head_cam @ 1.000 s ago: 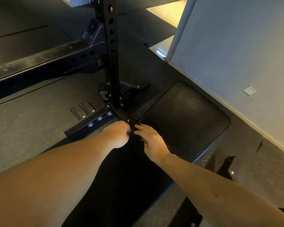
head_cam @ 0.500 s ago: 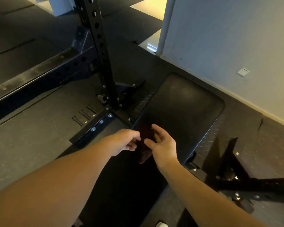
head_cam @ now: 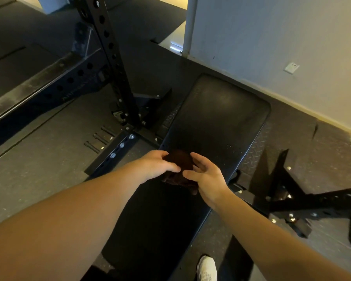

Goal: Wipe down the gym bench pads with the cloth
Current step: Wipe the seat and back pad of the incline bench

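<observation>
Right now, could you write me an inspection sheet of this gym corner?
Surface: black bench pad, bare beyond the hands.
Job's things: dark cloth, bunched over the pad.
Clutter: three bolts on the rubber floor beside the rack upright.
Hands: left hand grips the cloth; right hand holds its other side.
Cables: nothing seen.
Surroundings: pale wall, wall socket, white shoe.
</observation>
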`<move>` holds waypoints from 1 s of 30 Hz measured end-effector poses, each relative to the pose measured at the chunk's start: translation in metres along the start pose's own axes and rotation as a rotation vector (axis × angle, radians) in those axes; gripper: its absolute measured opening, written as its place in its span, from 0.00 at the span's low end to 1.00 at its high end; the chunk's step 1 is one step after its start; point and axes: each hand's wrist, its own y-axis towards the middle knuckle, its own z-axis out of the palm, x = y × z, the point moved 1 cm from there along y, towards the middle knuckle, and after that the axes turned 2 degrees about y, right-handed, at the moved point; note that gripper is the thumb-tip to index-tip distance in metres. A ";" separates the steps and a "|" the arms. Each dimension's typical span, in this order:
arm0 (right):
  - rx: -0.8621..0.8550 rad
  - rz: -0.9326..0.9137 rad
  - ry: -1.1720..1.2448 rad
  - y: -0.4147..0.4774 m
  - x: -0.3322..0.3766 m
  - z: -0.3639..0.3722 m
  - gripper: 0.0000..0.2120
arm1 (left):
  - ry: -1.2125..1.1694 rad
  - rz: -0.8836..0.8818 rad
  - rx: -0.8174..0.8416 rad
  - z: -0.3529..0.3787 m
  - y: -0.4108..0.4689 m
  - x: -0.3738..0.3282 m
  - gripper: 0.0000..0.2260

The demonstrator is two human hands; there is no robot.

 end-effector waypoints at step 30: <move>0.030 0.088 -0.174 -0.029 0.014 -0.072 0.11 | 0.287 0.225 0.007 0.050 -0.005 -0.043 0.11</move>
